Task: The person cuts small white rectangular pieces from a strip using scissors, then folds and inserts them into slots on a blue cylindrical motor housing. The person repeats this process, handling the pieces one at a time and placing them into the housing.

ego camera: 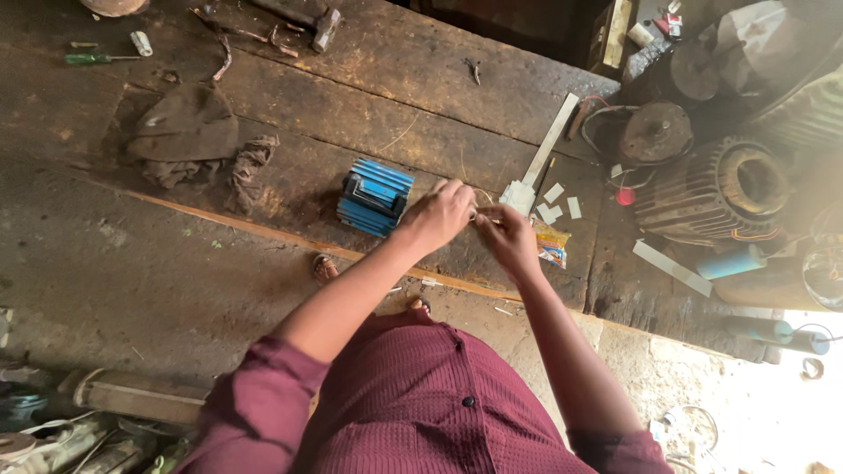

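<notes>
Maroon shirt (421,404) of mine is filling the bottom of the view, and past it I'm leaning over the wooden bench (290,96) with both hands meeting in the middle. My left hand (439,215) is curling narrow, fingers pinched in toward the right one. My right hand (507,233) is doing the same, pinching at something tiny between the two; honestly I can't tell what, it's too small, maybe a bit of wire or a paper slip. Neither hand is opening wide at all.

Using the blue stator core (375,197) as my landmark: my left hand is hovering just to its right, near but not touching it as far as I can see. A little packet (552,246) with bright printing is sitting further right of the core, just beyond my right hand. White paper slips (555,200) are lying right of the core too, beside a long pale strip (551,140) running up and away. A crumpled brown rag (189,127) is lying well to the core's left, a green screwdriver (92,59) further up-left, and a hammer (320,26) up above. Old motor housings (729,189) are piling up far to the right.

What I'm worrying about: whatever I'm pinching is so small that a slip sends it onto the dirty floor, and I'm working right at the bench edge. Those loose slips could blow or get brushed off by my forearm too.
</notes>
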